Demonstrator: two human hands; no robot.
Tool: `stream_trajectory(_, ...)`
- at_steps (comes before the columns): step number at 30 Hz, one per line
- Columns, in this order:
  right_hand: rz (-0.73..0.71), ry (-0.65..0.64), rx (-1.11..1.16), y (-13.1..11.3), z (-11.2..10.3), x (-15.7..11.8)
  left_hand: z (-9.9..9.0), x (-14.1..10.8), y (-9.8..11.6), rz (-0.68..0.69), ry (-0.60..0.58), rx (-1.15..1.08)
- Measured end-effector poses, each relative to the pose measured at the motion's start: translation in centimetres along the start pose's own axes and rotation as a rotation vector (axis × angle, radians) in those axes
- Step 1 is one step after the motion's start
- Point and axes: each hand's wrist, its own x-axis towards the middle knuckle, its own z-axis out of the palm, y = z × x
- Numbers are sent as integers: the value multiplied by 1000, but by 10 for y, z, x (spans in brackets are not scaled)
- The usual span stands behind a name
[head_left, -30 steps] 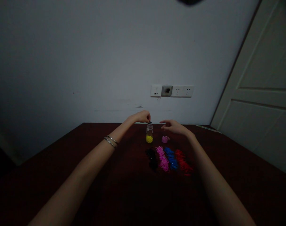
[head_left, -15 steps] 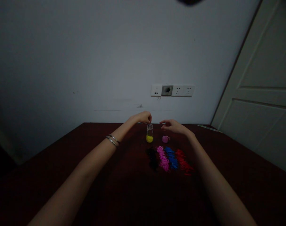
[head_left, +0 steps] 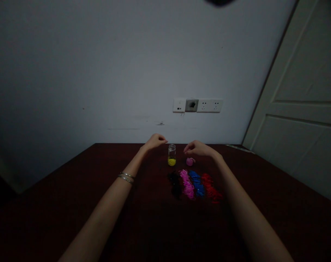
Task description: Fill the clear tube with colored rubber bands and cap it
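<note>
A small clear glass jar (head_left: 171, 152) stands upright, its lower part filled with yellow pieces like small rubber bands. My left hand (head_left: 156, 141) hovers just left of the jar's mouth, apart from it, fingers stretched out to the right and nothing visible in them. Beside the jar on the right lies a pink lid (head_left: 190, 162) with a small loop. Over that lid is my right hand (head_left: 198, 148), its fingers bent loosely and apart, holding nothing I can see. Whether its fingertips touch the lid is unclear.
Nearer to me lie rows of loose bands: black (head_left: 175, 185), pink (head_left: 187, 185), blue (head_left: 197, 183) and red (head_left: 211, 188). They rest on a dark red table (head_left: 143, 218). Behind it rises a wall with sockets (head_left: 209, 105); a white door (head_left: 299, 109) stands at the right.
My left hand has moved left, away from the jar's mouth, and its fingers have straightened. My right hand's fingers have curled downward slightly. The view has shifted a little.
</note>
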Motion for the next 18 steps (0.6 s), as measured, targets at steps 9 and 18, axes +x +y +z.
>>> stream_trajectory(9, 252, -502, 67, -4, 42, 13, 54, -46, -74, -344, 184, -307)
stream_trajectory(18, 366, -637, 50, -12, 76, 20, 67, -55, -91, -362, 324, -414)
